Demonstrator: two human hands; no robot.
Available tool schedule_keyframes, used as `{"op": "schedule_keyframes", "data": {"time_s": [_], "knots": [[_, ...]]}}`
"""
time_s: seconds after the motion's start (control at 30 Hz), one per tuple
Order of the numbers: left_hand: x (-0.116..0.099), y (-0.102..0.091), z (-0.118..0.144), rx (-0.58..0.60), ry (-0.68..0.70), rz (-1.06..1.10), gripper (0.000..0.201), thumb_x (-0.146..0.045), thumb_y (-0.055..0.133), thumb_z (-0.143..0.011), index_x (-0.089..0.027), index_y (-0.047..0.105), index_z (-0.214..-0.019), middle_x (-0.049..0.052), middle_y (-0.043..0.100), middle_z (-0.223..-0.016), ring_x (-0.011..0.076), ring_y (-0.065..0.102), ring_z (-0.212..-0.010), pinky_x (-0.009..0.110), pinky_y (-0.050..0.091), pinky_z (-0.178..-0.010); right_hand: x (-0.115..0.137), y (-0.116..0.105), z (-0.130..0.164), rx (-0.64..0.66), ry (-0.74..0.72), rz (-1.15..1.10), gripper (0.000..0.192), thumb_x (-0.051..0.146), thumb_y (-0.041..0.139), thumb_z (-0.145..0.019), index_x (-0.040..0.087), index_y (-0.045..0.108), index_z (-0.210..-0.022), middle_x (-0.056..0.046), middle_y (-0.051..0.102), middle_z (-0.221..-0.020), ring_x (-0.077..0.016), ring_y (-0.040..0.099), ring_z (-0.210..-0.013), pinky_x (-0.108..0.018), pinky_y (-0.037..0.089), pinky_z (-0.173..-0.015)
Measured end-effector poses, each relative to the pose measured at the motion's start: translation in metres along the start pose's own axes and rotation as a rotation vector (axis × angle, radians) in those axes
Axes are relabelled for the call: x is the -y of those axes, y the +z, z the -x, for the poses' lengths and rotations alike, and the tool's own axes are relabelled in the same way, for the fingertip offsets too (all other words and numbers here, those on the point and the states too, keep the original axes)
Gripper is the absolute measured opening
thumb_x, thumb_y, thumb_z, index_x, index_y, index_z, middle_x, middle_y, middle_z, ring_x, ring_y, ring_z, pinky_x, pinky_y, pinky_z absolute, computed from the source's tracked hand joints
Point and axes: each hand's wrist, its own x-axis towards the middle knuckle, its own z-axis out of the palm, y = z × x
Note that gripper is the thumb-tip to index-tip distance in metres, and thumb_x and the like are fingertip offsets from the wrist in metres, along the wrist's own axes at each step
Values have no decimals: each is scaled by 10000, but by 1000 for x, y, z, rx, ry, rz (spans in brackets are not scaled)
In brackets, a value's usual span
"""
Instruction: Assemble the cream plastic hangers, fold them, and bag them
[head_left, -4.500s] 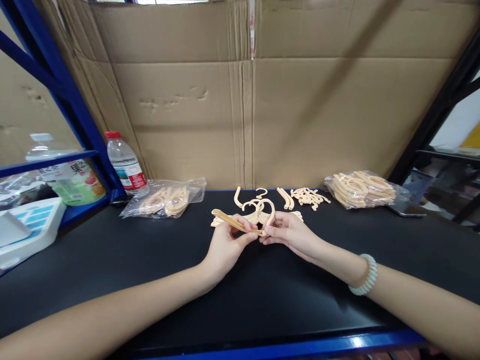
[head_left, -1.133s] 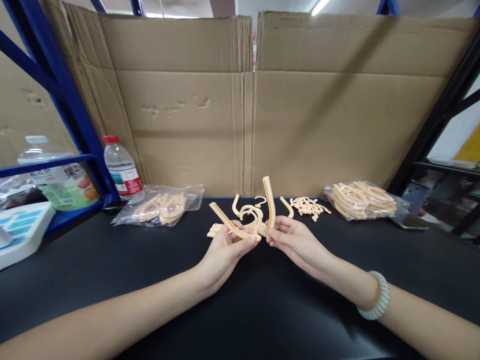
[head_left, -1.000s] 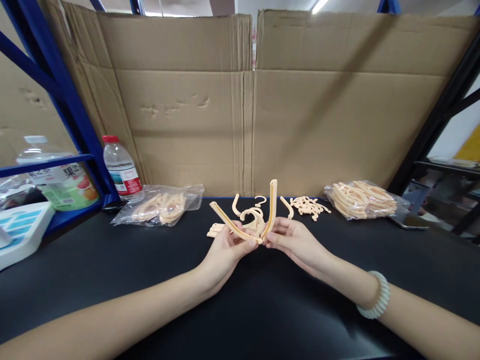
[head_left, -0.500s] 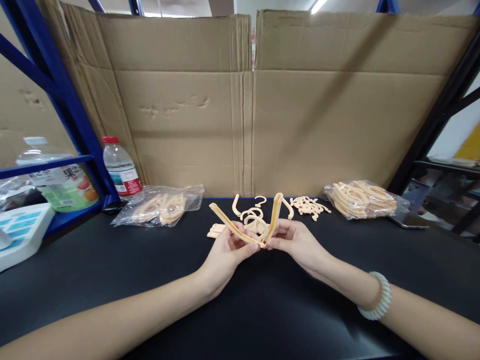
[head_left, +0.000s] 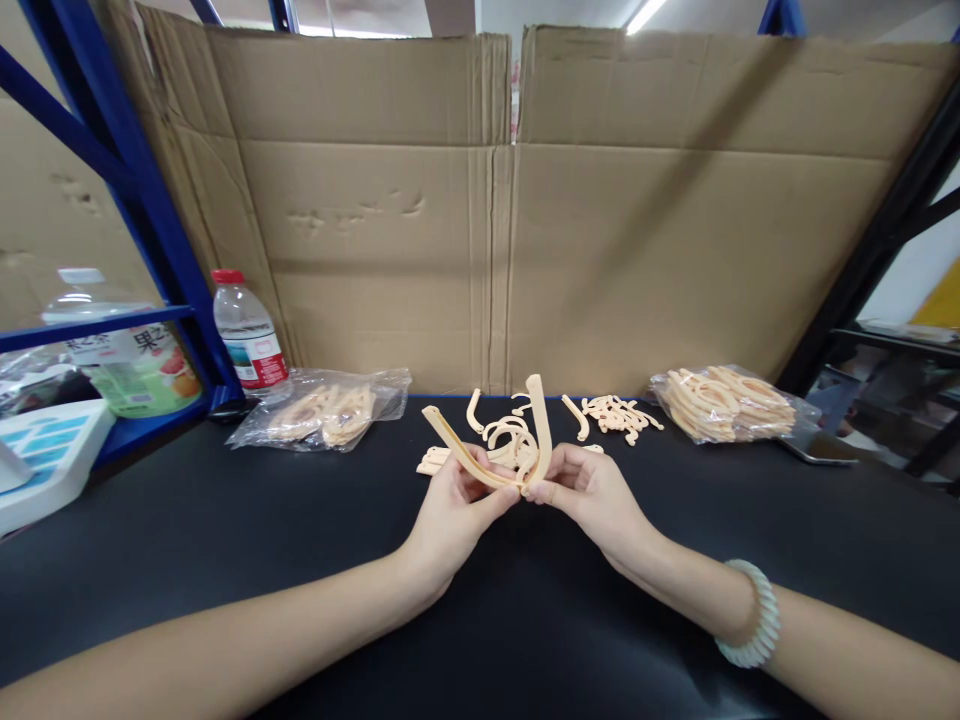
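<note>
Both hands are up over the middle of the black desk (head_left: 225,520), pinching two beige plastic hanger arms that meet at the fingertips. The left hand (head_left: 450,505) grips the left arm piece (head_left: 457,452), whose long axis runs from the pinch up and away to the far left, free end pointing at the far-left bag. The right hand (head_left: 589,490) grips the right arm piece (head_left: 541,425), which stands nearly upright, curving a bit, free end pointing up toward the cardboard wall (head_left: 510,220). Together they make a V or U shape, joined ends lowest, right between the thumbs.

Just behind that sits a little pile of loose hook pieces (head_left: 510,435). Bags of parts lie far left (head_left: 322,410) and far right (head_left: 724,400). A water bottle (head_left: 247,330) stands at the far left.
</note>
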Motion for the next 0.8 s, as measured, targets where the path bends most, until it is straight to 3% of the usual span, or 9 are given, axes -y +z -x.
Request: {"op": "schedule_keyframes", "data": {"time_s": [0.13,0.23,0.33,0.43,0.6,0.7,0.8], "knots": [[-1,4,2,-47,8,-36,403,-205,818,-628,-200,464,-819,-2,682,-762,188,671,-782,339,496,-800,0,2,0,-12,15,9,276,304,836,-594,184,592,-642,-10,663,-632,-157,625,-603,-312,531,-643],[-7,5,0,-31,24,-53,392,-216,811,-638,-202,463,-818,21,709,-774,216,691,-806,355,496,-808,6,0,-2,32,48,-33,267,318,823,-622,171,623,-721,-34,682,-734,-163,643,-683,-300,540,-661],[-17,0,-6,-39,50,-62,382,-193,813,-632,-195,472,-805,31,723,-790,210,692,-827,332,493,-811,16,-12,-8,57,59,-149,272,280,814,-637,189,652,-836,-36,678,-887,-163,643,-792,-276,541,-690],[-30,-9,-15,-99,65,-50,382,-165,821,-613,-184,481,-786,24,719,-790,180,688,-789,286,501,-758,25,-33,-20,11,2,-188,228,252,817,-632,210,658,-790,5,650,-831,-116,611,-702,-245,522,-661],[-49,-23,-32,-47,-84,-19,330,-140,830,-599,-151,524,-722,75,719,-848,184,693,-833,253,529,-750,35,-67,-36,175,-111,287,150,278,763,-704,193,680,-796,-4,649,-718,-129,587,-616,-256,465,-567],[-60,-38,-43,7,-177,-79,286,-104,838,-572,-137,575,-680,103,718,-886,177,695,-806,247,546,-745,39,-78,-40,218,-241,616,113,294,725,-731,192,710,-778,-27,672,-739,-164,599,-657,-272,439,-560],[-68,-56,-53,56,-200,-169,241,-105,842,-555,-125,648,-695,115,721,-847,165,696,-742,222,546,-697,42,-86,-42,281,-294,803,119,306,685,-760,194,725,-753,-37,695,-739,-176,603,-649,-277,419,-546]]}}
